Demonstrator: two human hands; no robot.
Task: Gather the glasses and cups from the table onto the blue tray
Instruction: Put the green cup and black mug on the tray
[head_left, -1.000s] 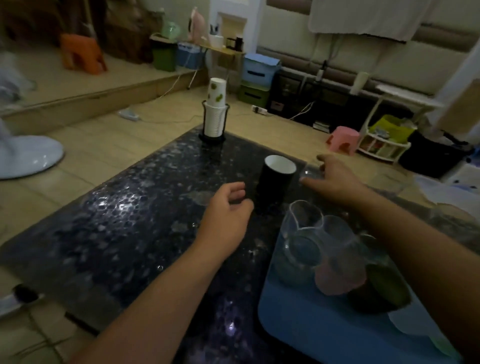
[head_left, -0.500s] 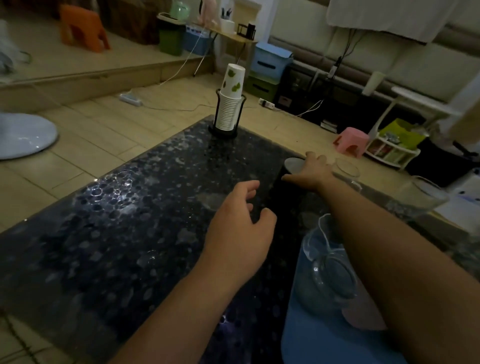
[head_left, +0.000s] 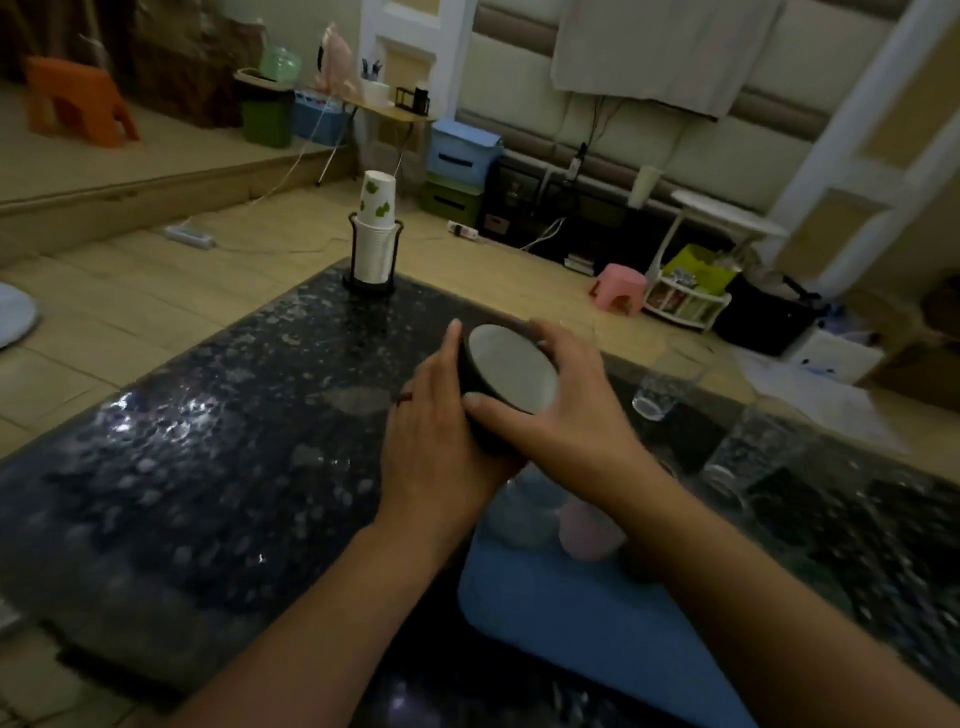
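A: Cup (head_left: 511, 376)?
B: Black, white inside, tilted, above the table (head_left: 182, 467) by the tray (head_left: 571, 613).
A: Hands?
B: Left hand (head_left: 441, 447) and right hand (head_left: 566, 410) both wrap fingers around it.

The room is dim, with a beige tiled floor (head_left: 156, 312). An orange plastic stool (head_left: 78, 98) stands far left, and a small pink plastic stool (head_left: 618, 286) near the cream padded wall (head_left: 727, 150).

Both forearms reach forward and converge. The left hand (head_left: 441, 415) stands on edge with its fingers extended, palm pressed to the left side of a black cup (head_left: 506, 376). The right hand (head_left: 563, 402) wraps the cup's right side, thumb across its near wall.
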